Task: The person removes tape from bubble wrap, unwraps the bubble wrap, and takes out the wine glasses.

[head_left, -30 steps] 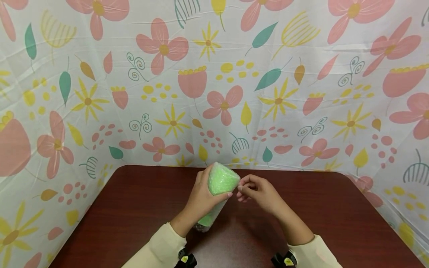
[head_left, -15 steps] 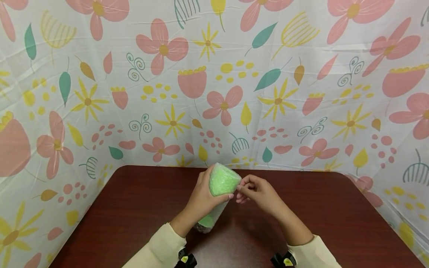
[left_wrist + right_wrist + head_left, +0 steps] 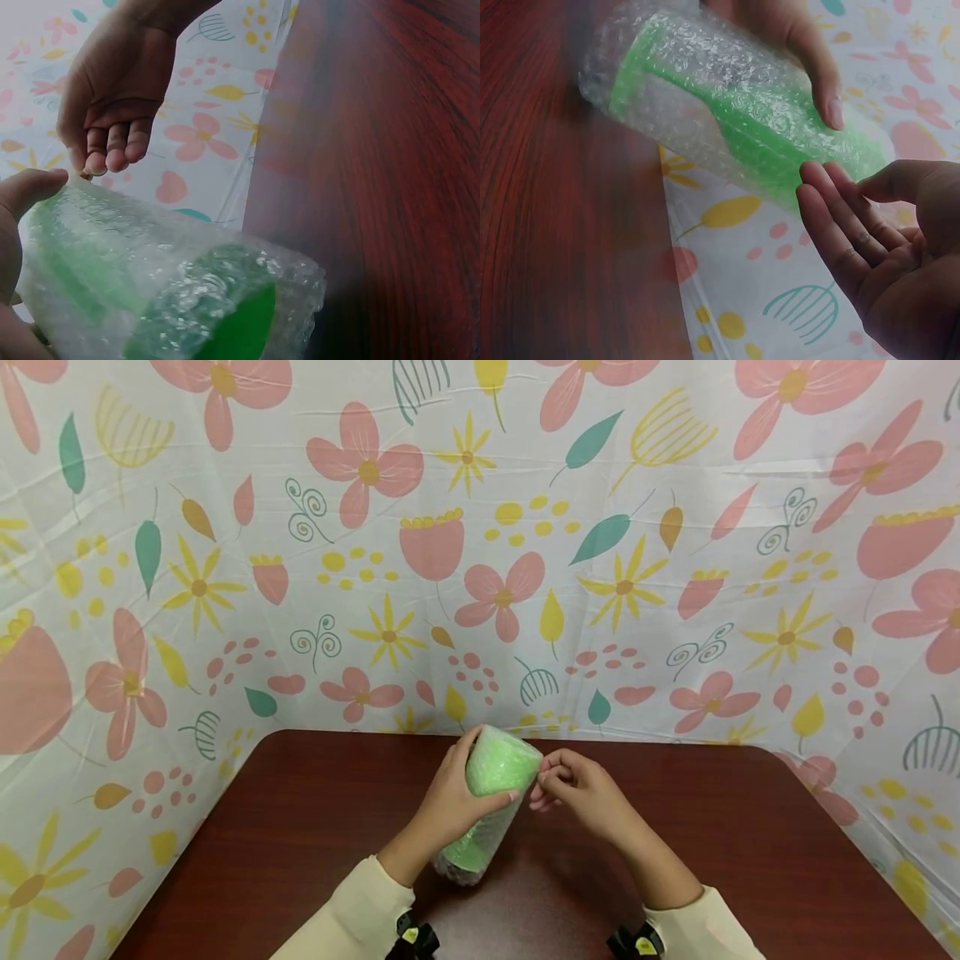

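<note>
A long green object in clear bubble wrap (image 3: 501,762) is tilted above the table, its upper end away from me. My left hand (image 3: 450,797) grips it around the upper part, thumb across the near side. At the upper right edge, my right hand (image 3: 587,792) pinches the wrap between thumb and index finger; its other fingers are loosely bent. In the left wrist view the wrap (image 3: 150,262) shows a green curved rim inside its lower end. The right wrist view shows green and pale areas under the bubbles (image 3: 727,112). What exactly is wrapped cannot be made out.
The dark red-brown table (image 3: 322,835) has rounded far corners. A white cloth with printed flowers (image 3: 600,652) hangs behind it and on both sides. Black straps with small devices (image 3: 412,937) are on both wrists, below cream sleeves (image 3: 360,910).
The wrapped object has turned slightly in my left hand, so more green shows on its lower part. My right hand stays at its upper right edge, nearly unmoved.
</note>
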Demonstrator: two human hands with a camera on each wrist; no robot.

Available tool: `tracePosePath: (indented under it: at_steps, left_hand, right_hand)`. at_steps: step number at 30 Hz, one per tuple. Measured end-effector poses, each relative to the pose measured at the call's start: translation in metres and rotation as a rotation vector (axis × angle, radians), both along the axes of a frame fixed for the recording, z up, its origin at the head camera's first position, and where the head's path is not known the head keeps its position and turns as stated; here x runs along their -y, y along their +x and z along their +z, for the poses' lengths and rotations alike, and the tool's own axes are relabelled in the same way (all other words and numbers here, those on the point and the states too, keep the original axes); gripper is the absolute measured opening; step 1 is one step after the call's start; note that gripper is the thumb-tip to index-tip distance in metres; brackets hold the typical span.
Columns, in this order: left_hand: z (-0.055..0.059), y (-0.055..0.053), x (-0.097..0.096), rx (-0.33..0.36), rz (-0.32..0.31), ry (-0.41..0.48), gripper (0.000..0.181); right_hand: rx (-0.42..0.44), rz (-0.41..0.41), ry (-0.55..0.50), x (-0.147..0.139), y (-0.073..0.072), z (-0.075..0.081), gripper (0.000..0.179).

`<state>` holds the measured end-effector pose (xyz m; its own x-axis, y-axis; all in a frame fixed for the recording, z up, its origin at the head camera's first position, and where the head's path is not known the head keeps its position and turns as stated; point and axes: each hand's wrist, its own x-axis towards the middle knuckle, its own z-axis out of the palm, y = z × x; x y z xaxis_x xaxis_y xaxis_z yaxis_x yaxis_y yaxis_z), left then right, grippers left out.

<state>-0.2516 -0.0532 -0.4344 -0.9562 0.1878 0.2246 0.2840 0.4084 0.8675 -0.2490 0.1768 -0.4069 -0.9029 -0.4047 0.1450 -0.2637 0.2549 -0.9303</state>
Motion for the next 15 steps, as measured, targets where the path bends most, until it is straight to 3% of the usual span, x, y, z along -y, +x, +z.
tracePosePath:
  at_steps: [8, 15]
  left_hand:
    - [-0.0015, 0.0008, -0.0007, -0.014, 0.027, 0.021, 0.105]
    - [-0.0001, 0.0002, -0.0009, -0.015, 0.028, 0.038, 0.106]
  right_hand:
    - [0.009, 0.048, 0.011, -0.0008, 0.0009, -0.0006, 0.026]
    - [0.014, -0.003, 0.059, 0.0007, -0.0004, 0.0006, 0.022]
